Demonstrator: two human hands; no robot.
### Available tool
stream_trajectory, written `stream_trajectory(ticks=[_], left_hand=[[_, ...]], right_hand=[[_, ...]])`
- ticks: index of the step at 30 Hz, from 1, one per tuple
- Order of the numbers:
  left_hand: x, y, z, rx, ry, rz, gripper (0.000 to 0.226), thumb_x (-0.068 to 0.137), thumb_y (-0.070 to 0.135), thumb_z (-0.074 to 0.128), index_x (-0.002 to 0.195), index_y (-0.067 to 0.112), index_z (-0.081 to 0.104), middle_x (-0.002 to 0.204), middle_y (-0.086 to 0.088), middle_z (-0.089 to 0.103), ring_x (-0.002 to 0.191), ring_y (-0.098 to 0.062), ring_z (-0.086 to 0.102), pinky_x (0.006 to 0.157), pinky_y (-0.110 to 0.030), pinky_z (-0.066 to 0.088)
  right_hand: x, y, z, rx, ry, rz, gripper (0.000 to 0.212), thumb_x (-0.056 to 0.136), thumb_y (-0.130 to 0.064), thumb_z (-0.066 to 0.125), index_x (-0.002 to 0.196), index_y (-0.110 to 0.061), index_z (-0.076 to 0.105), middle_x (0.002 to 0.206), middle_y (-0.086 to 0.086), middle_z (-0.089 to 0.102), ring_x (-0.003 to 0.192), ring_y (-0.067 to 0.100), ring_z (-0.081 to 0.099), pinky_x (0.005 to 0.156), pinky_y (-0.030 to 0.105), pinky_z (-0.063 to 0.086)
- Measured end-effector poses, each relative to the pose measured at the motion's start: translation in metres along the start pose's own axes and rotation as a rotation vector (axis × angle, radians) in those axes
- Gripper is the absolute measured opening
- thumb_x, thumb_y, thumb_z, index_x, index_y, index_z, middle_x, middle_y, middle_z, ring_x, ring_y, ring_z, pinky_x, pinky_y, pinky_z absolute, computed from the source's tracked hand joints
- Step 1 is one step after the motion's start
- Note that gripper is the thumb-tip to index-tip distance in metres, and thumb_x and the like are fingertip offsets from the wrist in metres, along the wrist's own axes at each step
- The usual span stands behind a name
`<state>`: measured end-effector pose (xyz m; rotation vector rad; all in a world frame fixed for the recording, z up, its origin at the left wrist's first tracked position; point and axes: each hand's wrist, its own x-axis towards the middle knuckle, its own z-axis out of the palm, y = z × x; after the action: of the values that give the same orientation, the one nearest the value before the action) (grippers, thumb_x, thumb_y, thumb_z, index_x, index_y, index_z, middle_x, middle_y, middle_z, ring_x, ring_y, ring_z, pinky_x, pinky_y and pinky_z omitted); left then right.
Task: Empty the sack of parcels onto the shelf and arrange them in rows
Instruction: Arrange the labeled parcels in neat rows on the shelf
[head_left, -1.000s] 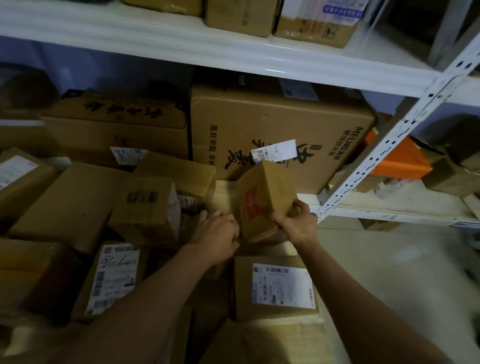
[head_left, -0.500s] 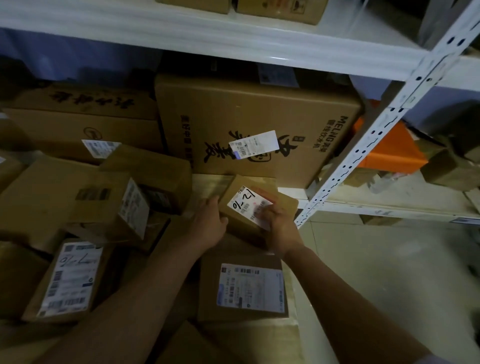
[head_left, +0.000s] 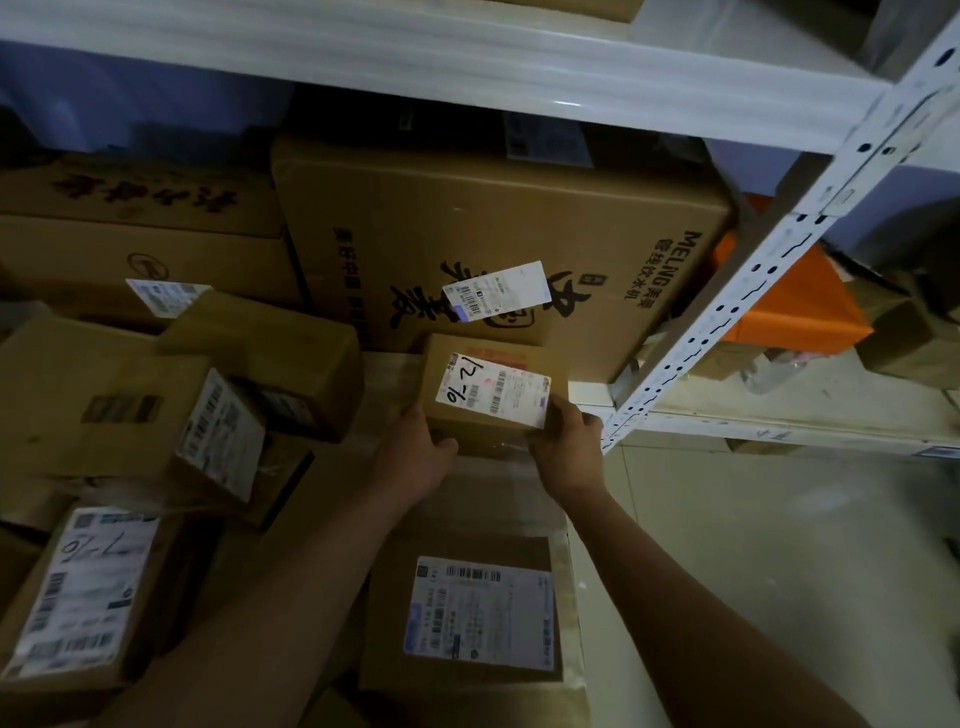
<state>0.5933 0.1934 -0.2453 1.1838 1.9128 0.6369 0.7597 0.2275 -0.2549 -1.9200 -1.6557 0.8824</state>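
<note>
Cardboard parcel (head_left: 488, 395) at frame centre, turned label-up since a second ago, now set against big carton (head_left: 498, 249); gripped by left hand (head_left: 415, 457) and right hand (head_left: 566, 447). Row begun.

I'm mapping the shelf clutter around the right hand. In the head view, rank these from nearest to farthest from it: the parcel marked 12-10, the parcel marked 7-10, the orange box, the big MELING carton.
1. Parcel marked 12-10: in the right hand itself.
2. MELING carton: just behind, at the shelf back.
3. Orange box: to the right, past the upright.
4. Parcel marked 7-10: far left, at the front.
</note>
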Motion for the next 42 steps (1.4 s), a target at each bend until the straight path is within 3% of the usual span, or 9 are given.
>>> stream_trajectory(ticks=[16, 20, 24, 27, 29, 32, 37, 40, 42], left_hand=[[0.031, 0.009, 0.012, 0.033, -0.037, 0.019, 0.073, 0.093, 0.014, 0.050, 0.152, 0.016, 0.007, 0.158, -0.008, 0.005, 0.141, -0.027, 0.025, 0.116, -0.035, 0.026], [0.020, 0.008, 0.000, 0.018, -0.082, 0.010, 0.070, 0.091, 0.015, 0.052, 0.150, 0.021, 0.016, 0.153, -0.009, 0.025, 0.135, -0.028, 0.036, 0.110, -0.044, 0.036], [-0.006, 0.006, -0.012, 0.007, -0.062, -0.016, 0.053, 0.092, 0.017, 0.055, 0.142, 0.016, 0.036, 0.139, -0.008, 0.047, 0.123, -0.023, 0.049, 0.097, -0.031, 0.042], [-0.031, 0.005, -0.023, 0.086, 0.037, -0.006, 0.027, 0.093, 0.020, 0.054, 0.120, 0.017, 0.055, 0.117, -0.003, 0.059, 0.101, -0.014, 0.054, 0.079, -0.023, 0.041], [-0.050, 0.003, -0.030, 0.261, 0.102, 0.026, 0.013, 0.094, 0.025, 0.050, 0.097, 0.019, 0.061, 0.094, -0.001, 0.060, 0.082, -0.011, 0.052, 0.063, -0.020, 0.036], [-0.072, -0.013, -0.033, 0.520, 0.126, 0.051, 0.027, 0.094, 0.034, 0.044, 0.078, 0.018, 0.059, 0.073, 0.002, 0.054, 0.065, -0.011, 0.051, 0.056, -0.025, 0.042], [-0.095, -0.035, -0.025, 0.596, -0.121, -0.205, 0.037, 0.095, 0.044, 0.041, 0.113, 0.016, 0.058, 0.116, -0.005, 0.061, 0.105, -0.020, 0.057, 0.091, -0.034, 0.047], [-0.109, -0.028, -0.021, 0.437, -0.284, -0.263, 0.039, 0.097, 0.037, 0.043, 0.122, 0.009, 0.053, 0.126, -0.008, 0.056, 0.114, -0.022, 0.055, 0.093, -0.031, 0.045], [-0.111, -0.020, -0.019, 0.300, -0.272, -0.265, 0.032, 0.097, 0.033, 0.044, 0.114, 0.009, 0.056, 0.123, -0.009, 0.058, 0.105, -0.021, 0.057, 0.090, -0.030, 0.047]], right_hand=[[0.042, -0.005, 0.001, -0.090, -0.146, -0.056, 0.066, 0.086, -0.001, 0.057, 0.141, -0.012, 0.023, 0.146, 0.019, 0.024, 0.127, 0.035, 0.042, 0.101, 0.036, 0.042], [0.035, -0.007, -0.002, -0.081, -0.072, -0.017, 0.074, 0.084, -0.014, 0.066, 0.145, -0.021, 0.024, 0.153, 0.020, 0.015, 0.132, 0.039, 0.038, 0.102, 0.041, 0.042], [0.012, -0.008, -0.002, -0.038, 0.208, 0.057, 0.059, 0.085, -0.015, 0.066, 0.139, -0.013, 0.041, 0.141, 0.014, 0.036, 0.120, 0.031, 0.050, 0.095, 0.037, 0.046], [-0.006, -0.003, 0.001, -0.034, 0.238, 0.065, 0.043, 0.088, -0.022, 0.062, 0.127, -0.009, 0.051, 0.128, 0.013, 0.047, 0.106, 0.029, 0.056, 0.086, 0.037, 0.048], [-0.017, 0.004, 0.002, -0.068, 0.156, 0.043, 0.035, 0.090, -0.028, 0.058, 0.121, -0.010, 0.056, 0.122, 0.013, 0.054, 0.100, 0.026, 0.059, 0.083, 0.036, 0.049], [-0.033, 0.011, 0.000, -0.133, -0.052, 0.099, 0.041, 0.090, -0.040, 0.055, 0.117, -0.011, 0.060, 0.117, 0.013, 0.062, 0.101, 0.026, 0.063, 0.086, 0.037, 0.051], [-0.069, 0.005, -0.024, -0.196, -0.420, 0.289, 0.067, 0.095, -0.056, 0.034, 0.131, -0.002, 0.051, 0.132, 0.020, 0.054, 0.120, 0.032, 0.053, 0.095, 0.038, 0.044], [-0.088, 0.000, -0.034, -0.105, -0.651, 0.395, 0.062, 0.099, -0.053, 0.025, 0.135, -0.007, 0.046, 0.138, 0.019, 0.050, 0.124, 0.032, 0.050, 0.066, 0.030, 0.043], [-0.091, 0.001, -0.037, 0.004, -0.624, 0.393, 0.058, 0.097, -0.055, 0.030, 0.119, -0.008, 0.056, 0.129, 0.019, 0.057, 0.112, 0.030, 0.055, 0.069, 0.031, 0.047]])
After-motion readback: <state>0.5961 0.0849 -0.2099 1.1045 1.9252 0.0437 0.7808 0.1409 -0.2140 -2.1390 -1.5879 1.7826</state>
